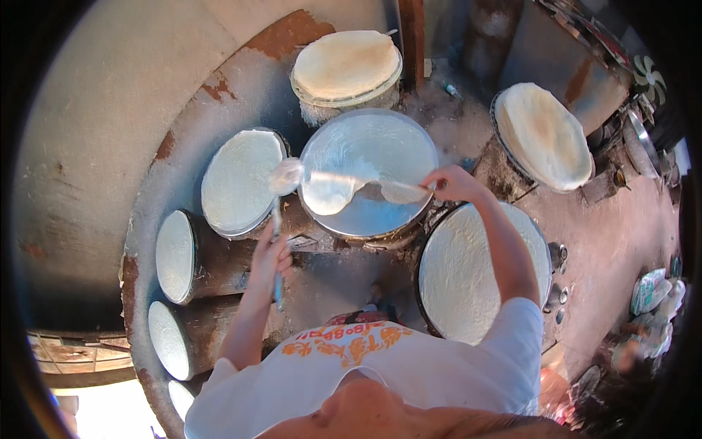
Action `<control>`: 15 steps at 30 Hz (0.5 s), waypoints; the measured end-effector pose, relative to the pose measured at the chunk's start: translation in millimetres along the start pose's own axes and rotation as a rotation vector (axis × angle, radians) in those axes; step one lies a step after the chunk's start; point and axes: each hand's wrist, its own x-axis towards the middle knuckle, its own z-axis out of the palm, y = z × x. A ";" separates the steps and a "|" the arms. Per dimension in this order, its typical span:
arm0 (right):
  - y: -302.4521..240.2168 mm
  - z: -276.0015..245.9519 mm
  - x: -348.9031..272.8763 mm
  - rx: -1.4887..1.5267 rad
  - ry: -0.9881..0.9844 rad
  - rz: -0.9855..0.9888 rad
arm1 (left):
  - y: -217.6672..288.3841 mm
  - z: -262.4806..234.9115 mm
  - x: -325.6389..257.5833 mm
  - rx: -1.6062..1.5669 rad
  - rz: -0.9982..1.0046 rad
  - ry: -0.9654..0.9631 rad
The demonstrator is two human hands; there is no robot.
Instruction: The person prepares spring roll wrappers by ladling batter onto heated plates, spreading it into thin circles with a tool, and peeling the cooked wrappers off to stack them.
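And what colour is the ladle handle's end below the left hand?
The ladle handle's end is blue, below the left hand, in the head view.

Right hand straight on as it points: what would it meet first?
Past the tool it holds, probably the central round pan, though the right hand may pass above; depth unclear.

The ladle (286, 176) by the left edge of the middle pan (387, 227) is smeared by motion — what its bowl holds cannot be told. The stick (340, 178) is blurred too, and its end disappears inside the right hand (450, 183). The right forearm (512, 252) and shirt (439, 377) hide parts of the big near-right pan (468, 285). On the near left, the sleeve (208, 410) covers part of the last pan (178, 395). Far right, the clutter (662, 307) fades into the dark rim — too small to sort out.
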 end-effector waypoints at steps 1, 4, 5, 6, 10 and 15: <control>2.4 17.7 11.2 -0.025 0.141 -0.101 | -16.7 -4.8 14.2 -0.036 -0.021 -0.059; 0.2 38.9 14.2 -0.087 0.201 -0.213 | -38.2 6.0 -7.0 0.023 -0.011 -0.101; 2.8 39.3 -5.2 -0.043 0.199 -0.219 | -35.5 4.8 -10.6 0.029 -0.017 -0.105; 6.3 34.2 -26.6 0.002 0.198 -0.224 | -31.2 1.7 -11.7 0.055 -0.022 -0.129; 13.3 63.5 -51.3 -0.074 0.551 -0.194 | -31.7 24.1 3.0 -0.013 -0.084 -0.203; -21.4 133.6 -95.2 -0.428 0.557 -0.144 | 9.7 -19.6 -1.2 -0.259 -0.070 -0.458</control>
